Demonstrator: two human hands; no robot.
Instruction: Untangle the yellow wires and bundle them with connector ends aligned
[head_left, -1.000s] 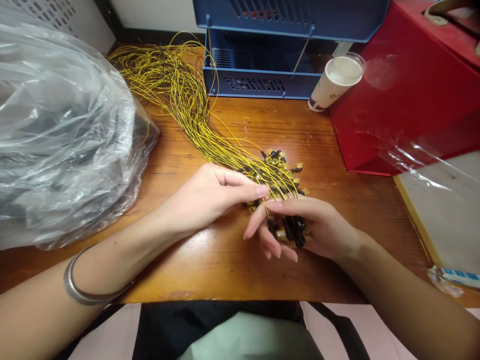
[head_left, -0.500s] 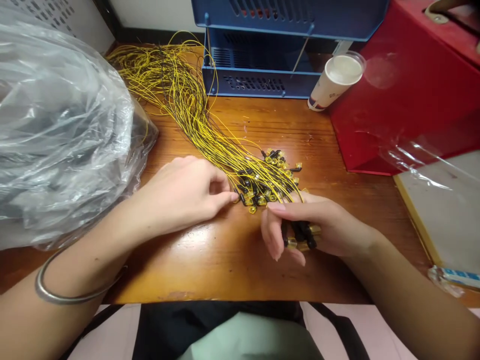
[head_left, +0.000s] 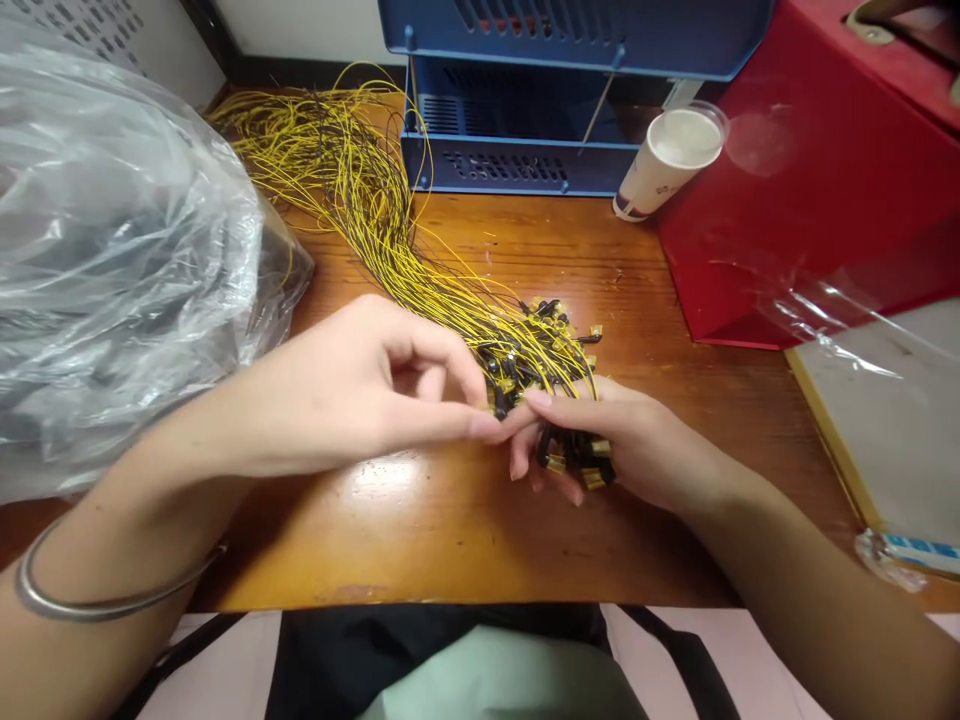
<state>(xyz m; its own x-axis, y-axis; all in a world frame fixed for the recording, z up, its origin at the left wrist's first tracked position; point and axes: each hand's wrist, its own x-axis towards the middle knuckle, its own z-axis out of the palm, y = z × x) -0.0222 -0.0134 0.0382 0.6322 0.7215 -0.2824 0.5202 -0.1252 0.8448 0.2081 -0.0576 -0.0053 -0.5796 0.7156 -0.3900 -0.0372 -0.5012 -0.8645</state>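
A long bundle of yellow and black wires (head_left: 390, 240) runs from the back left of the wooden table to the middle, ending in small black parts with clear yellowish caps (head_left: 553, 312). Several wires are held in my right hand (head_left: 600, 430), their capped ends hanging below its thumb and fingers. My left hand (head_left: 397, 390) has thumb and forefinger pinched at the tip of my right forefinger, beside the pile of ends. Whatever lies in that pinch is too small and hidden to name.
A large clear plastic bag (head_left: 135, 270) fills the left. Blue slotted metal racks (head_left: 510, 165) stand at the back, with a paper cup (head_left: 667, 160) beside them. At right are a red box (head_left: 810, 190) and a pale yellow-edged panel (head_left: 892, 420).
My left hand has moved right and now meets my right forefinger. The right hand has shifted slightly left and up, with its held wire ends.
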